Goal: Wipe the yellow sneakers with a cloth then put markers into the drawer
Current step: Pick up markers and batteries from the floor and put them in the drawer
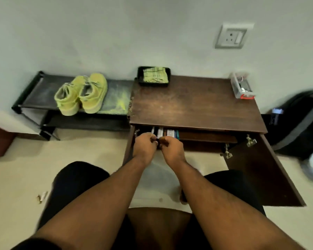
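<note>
**Both hands at the open drawer**

Now, two bare hands meet at the front edge of the drawer [204,137], which stands pulled out under the dark wooden desk [193,103]. The left hand [145,147] and the right hand [172,147] each have their fingers curled, knuckles nearly touching, and they seem to pinch one small dark thing between them; what it is I cannot tell. Just past the knuckles, toward twelve o'clock, the markers [165,132] lie side by side in the left part of the drawer, slim barrels in white with a teal one at the right end; about five show, though the hands hide some.

Up at ten o'clock the two yellow sneakers [81,94] stand as a pair, soft-looking with thick soles, heels toward me, on the top tier of a black fabric rack [34,87] streaked with yellow dust. At twelve o'clock a folded checked cloth [154,74], yellow-green, rests in a shallow black tray [139,76] at the desk's back left corner. One clear plastic box [242,87] with a red clasp sits at the back right corner, around two o'clock. The desk top is scuffed and matte. A cabinet door [260,168] hangs open at three o'clock, with two brass hinges on it.
</note>
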The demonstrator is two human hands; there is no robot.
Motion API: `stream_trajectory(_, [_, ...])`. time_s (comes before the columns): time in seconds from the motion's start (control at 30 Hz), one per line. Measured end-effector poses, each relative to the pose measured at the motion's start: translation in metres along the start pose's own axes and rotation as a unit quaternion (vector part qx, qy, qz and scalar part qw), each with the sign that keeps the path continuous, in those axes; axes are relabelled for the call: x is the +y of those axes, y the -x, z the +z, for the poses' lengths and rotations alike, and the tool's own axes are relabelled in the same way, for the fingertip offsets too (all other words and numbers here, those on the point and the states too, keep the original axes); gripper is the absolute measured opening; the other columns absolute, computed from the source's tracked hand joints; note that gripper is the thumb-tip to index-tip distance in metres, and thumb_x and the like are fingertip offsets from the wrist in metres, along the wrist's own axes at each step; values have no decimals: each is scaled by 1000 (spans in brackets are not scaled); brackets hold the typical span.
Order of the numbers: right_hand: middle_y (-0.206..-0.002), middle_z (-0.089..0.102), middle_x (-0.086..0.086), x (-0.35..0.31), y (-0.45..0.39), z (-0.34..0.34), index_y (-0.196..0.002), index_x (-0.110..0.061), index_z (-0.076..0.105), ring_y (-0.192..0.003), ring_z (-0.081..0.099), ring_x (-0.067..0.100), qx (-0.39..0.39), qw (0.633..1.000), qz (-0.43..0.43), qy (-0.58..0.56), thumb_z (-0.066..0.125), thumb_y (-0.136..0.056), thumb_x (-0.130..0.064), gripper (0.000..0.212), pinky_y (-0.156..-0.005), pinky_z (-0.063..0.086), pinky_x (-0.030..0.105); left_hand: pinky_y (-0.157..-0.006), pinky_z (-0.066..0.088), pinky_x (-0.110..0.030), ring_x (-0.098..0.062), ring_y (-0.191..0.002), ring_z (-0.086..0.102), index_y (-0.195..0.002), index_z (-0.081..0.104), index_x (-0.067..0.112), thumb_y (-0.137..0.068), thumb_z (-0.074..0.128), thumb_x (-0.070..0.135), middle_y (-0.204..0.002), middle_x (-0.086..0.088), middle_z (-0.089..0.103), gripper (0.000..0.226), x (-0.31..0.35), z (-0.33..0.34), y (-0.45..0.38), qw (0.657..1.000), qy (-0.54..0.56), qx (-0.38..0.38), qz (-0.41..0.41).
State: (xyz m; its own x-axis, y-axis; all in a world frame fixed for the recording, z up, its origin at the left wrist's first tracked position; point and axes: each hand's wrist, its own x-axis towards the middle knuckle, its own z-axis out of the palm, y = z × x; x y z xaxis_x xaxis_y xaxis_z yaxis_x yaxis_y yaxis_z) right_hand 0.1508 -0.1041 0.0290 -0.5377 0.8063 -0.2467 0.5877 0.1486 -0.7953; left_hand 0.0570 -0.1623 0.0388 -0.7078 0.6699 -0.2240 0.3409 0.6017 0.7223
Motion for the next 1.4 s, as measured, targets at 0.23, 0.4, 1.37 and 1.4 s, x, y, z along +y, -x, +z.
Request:
stream_trajectory(0.23, [-110, 70, 8, -148, 3, 59, -114, -10, 68, -103, 64, 21, -86, 968, -176, 153, 60, -87, -8, 28, -87, 43, 21, -91, 47, -29, -24, -101, 65, -103, 72, 6, -86, 61, 7, -104, -12, 72, 21, -55, -192, -24, 977, 40, 193, 79])
stream_trajectory(0.4, [-116, 68, 3, -199, -26, 158, -120, -13, 65, -108, 61, 17, -172, 937, -225, 206, 63, -89, -13, 31, -95, 45, 26, -92, 44, -26, -24, -102, 64, -104, 73, 8, -85, 58, 6, -106, -10, 71, 23, -203, -274, -42, 956, 36, 284, -69])
stream_trajectory(1.37, [-160, 5, -4, 15, -130, 589, -136, -27, 44, -128, 34, 32, -541, 552, -331, 541, 53, -91, -16, 47, -99, 42, 41, -87, 48, -36, -27, -111, 55, -126, 57, 29, -91, 47, 9, -121, -7, 60, 42, -618, -75, -84, 927, -39, 60, -369])
stream_trajectory(1.4, [-160, 1, -4, 20, -129, 594, -137, -26, 41, -126, 35, 33, -540, 539, -336, 553, 51, -92, -14, 48, -97, 44, 41, -84, 48, -36, -27, -107, 56, -120, 60, 28, -91, 47, 10, -116, -7, 60, 37, -622, -74, -82, 927, -50, 61, -367])
